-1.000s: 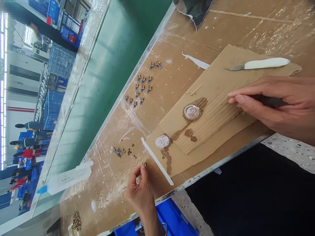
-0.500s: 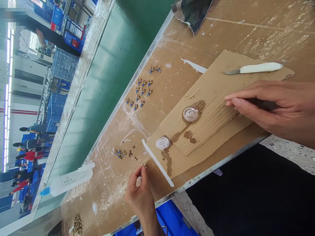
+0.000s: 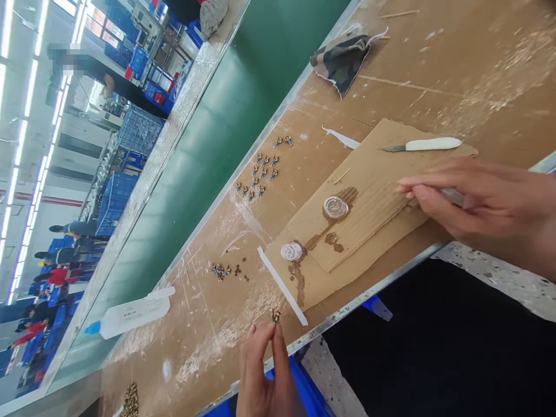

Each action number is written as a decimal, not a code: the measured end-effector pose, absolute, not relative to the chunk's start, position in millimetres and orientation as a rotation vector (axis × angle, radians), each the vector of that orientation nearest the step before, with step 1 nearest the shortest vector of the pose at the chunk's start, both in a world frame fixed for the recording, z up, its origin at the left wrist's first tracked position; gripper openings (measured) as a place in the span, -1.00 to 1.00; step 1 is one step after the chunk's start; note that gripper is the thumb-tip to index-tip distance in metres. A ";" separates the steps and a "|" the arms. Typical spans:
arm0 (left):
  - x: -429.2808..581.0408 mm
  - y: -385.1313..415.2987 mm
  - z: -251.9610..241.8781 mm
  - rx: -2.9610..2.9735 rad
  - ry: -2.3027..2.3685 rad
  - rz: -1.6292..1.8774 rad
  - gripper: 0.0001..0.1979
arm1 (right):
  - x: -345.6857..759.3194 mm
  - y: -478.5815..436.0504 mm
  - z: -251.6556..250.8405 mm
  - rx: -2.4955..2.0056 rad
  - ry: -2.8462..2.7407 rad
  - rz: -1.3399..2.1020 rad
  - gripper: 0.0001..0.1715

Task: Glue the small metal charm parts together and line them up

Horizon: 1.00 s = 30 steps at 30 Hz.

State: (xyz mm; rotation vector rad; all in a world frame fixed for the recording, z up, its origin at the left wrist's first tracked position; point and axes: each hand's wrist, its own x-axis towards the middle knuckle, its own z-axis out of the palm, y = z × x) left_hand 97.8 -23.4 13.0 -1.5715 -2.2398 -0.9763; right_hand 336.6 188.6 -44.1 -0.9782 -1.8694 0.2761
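My left hand pinches a tiny figurine between thumb and fingertip, near the front edge of the table. My right hand hovers over the right part of the cardboard sheet, its thumb and fingers pressed together; whatever they hold, if anything, cannot be made out. On the cardboard sit two small round dishes, one farther and one nearer, with wet stains around them. A toothpick lies beyond the farther dish. A white-handled knife rests beyond my right hand.
Rows of blue and gold figurines stand near the far edge. A small cluster of figurines lies beside tiny dark pieces. There is a white bottle, a pile of gold pieces and a camouflage cloth. People work beyond the green belt.
My left hand has drawn back toward the table's front edge with the figurine, now lifted upright in the pinch. The view has shifted; my right hand keeps its pinched pose.
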 end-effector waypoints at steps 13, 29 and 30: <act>152.2 -17.8 7.2 -1.802 -2.040 -1.241 -0.90 | 284.2 102.0 -31.9 -0.324 -1.817 1.604 -0.85; 168.2 -13.7 16.2 -1.841 -2.016 -1.181 -0.90 | 292.5 113.2 -35.1 -0.064 -1.907 1.248 -0.88; 168.5 -13.8 16.2 -1.841 -2.017 -1.176 -0.91 | 292.6 113.7 -34.6 -0.060 -1.914 1.232 -0.88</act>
